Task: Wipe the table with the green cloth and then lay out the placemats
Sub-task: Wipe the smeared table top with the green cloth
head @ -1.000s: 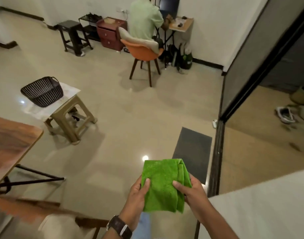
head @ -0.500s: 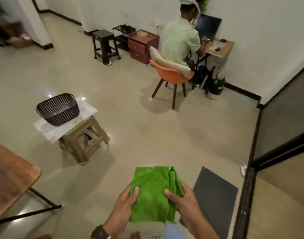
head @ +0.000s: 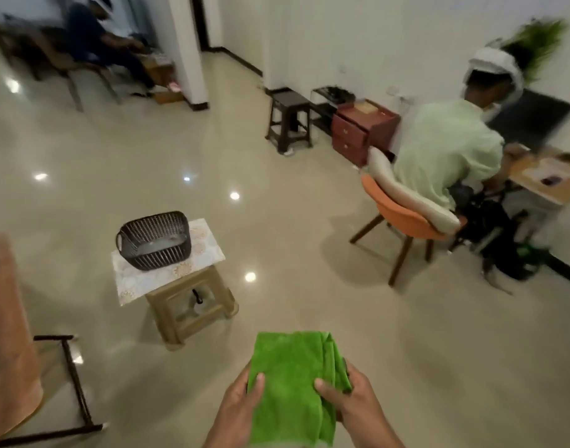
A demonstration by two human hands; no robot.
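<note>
A folded green cloth (head: 291, 383) hangs in front of me, low in the middle of the view. My left hand (head: 236, 409) grips its left edge with the thumb on top. My right hand (head: 351, 404) grips its right edge, thumb pressed on the cloth. The wooden table (head: 5, 334) shows only as a brown corner at the left edge, on a dark metal frame. A patterned white placemat (head: 199, 257) lies on a beige plastic stool (head: 190, 305), partly under a dark woven basket (head: 154, 239).
A person in a pale green shirt (head: 445, 153) sits on an orange chair (head: 406, 218) at a small desk at the right. A dark stool (head: 288, 119) and a red drawer unit (head: 363, 130) stand by the far wall. Another seated person (head: 96, 37) is at far left.
The view has swung to the left, so the stool with the basket and the seated person sit further right in the frame. The dark floor mat has left the view. Both hands keep their grip on the cloth.
</note>
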